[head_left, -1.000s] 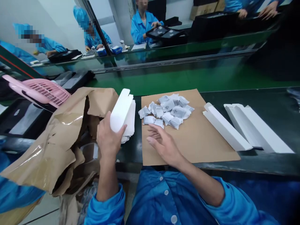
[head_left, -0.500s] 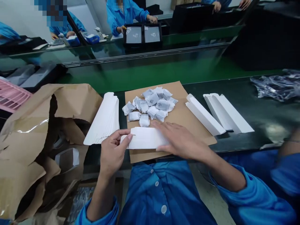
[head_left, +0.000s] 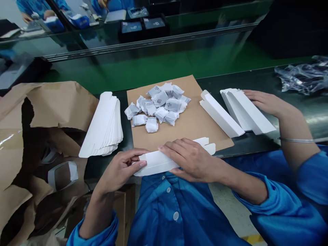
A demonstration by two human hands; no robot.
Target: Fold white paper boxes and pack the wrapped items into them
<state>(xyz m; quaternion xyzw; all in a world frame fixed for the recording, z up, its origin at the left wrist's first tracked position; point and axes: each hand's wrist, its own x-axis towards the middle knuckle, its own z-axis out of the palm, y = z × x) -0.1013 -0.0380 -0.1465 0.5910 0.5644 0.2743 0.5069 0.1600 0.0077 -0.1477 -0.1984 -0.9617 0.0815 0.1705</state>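
Observation:
A long white cardboard box [head_left: 153,163] is held level in front of my body, its end flaps sticking out at the right. My left hand [head_left: 121,169] pinches its left end between thumb and fingers. Across its right half lies my right hand [head_left: 191,160], fingers wrapped over the top and thumb underneath. Just beyond, a heap of small white wrapped packets [head_left: 160,104] rests on a brown cardboard sheet [head_left: 184,131]. To the left is a fanned stack of flat white box blanks [head_left: 104,126].
White formed boxes [head_left: 221,114] lie at the right, where another person's hand [head_left: 266,102] touches one. A torn brown paper-lined carton [head_left: 61,106] stands at left. Clear plastic bags [head_left: 304,75] lie far right. Black trays [head_left: 143,27] sit across the green-topped bench.
The white box has come closer to my body and turned, with flaps now showing at its right end. Another person's hand has reached in to the boxes at right. The view has tilted down.

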